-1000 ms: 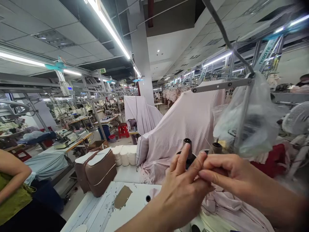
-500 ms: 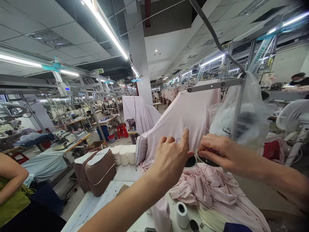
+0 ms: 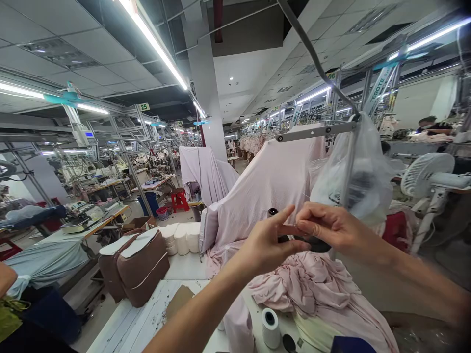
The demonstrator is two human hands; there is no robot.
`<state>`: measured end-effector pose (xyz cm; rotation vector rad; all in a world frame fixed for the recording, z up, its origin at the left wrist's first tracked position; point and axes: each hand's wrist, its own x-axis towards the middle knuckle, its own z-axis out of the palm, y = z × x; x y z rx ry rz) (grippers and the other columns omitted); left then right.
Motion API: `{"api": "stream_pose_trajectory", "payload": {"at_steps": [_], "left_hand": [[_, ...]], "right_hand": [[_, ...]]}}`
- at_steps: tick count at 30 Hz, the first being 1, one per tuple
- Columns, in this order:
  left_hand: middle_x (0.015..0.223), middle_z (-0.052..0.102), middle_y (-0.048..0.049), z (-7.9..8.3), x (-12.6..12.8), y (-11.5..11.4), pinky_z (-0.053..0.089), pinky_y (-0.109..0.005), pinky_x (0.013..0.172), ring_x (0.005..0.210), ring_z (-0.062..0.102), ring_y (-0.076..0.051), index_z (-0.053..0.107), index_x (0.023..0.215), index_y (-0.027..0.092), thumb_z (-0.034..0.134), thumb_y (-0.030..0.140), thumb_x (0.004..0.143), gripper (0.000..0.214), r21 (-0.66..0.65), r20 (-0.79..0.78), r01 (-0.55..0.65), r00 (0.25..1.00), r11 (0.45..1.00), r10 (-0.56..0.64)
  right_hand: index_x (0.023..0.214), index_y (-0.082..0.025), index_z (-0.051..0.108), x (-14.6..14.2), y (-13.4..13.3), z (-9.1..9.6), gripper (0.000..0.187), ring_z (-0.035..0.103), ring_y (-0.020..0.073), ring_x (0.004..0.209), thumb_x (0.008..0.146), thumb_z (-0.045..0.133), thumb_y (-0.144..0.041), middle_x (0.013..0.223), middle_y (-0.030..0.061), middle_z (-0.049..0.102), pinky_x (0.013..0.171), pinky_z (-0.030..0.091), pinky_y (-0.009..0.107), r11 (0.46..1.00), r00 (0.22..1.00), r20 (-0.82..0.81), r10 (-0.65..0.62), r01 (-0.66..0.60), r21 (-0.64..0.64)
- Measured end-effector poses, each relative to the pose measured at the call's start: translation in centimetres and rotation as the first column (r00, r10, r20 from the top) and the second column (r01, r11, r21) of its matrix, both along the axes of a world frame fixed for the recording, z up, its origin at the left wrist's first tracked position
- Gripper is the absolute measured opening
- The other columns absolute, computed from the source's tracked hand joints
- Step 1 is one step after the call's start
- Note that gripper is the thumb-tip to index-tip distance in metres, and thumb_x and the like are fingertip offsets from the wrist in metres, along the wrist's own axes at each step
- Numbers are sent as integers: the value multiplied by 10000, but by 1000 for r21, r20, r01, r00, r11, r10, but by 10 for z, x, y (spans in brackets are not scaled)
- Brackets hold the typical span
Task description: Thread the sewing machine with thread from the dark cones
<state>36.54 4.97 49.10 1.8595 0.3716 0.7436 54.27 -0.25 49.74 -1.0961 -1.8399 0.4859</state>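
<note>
My left hand and my right hand meet fingertip to fingertip in front of me, both pinched as if on a fine thread that I cannot make out. Just behind them stands a dark thread-stand spindle with a dark round base. Crumpled pale pink fabric lies heaped under my hands on the white table. A white thread spool stands near the table's front.
A metal bar carries a clear plastic bag and draped pink cloth. Brown bundles and white rolls sit at left. A white fan stands right. Another person's green sleeve shows at far left.
My hands have come closer together and lifted slightly, fingertips now touching. The view has shifted right and the person at left has slid mostly out of frame.
</note>
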Motion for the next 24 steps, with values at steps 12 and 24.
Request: {"api": "stream_pose_trajectory", "payload": {"at_steps": [12, 24], "left_hand": [[965, 702, -196, 26, -10, -10, 445, -485, 791, 921, 651, -362, 357, 1416, 107, 563, 194, 887, 573, 707, -362, -99, 800, 700, 479], [1057, 686, -171, -4, 7, -9, 471, -370, 838, 882, 644, -213, 328, 1399, 77, 458, 284, 905, 551, 17, 14, 20, 1000, 1000, -20]], "right_hand": [[743, -178, 530, 16, 2, -5, 388, 310, 97, 583, 855, 560, -549, 653, -20, 355, 517, 227, 257, 975, 997, 25, 73, -66, -211], [748, -171, 551, 13, 4, -5, 353, 460, 118, 598, 855, 582, -506, 645, 5, 507, 553, 352, 246, 990, 985, -138, 102, -114, -82]]}}
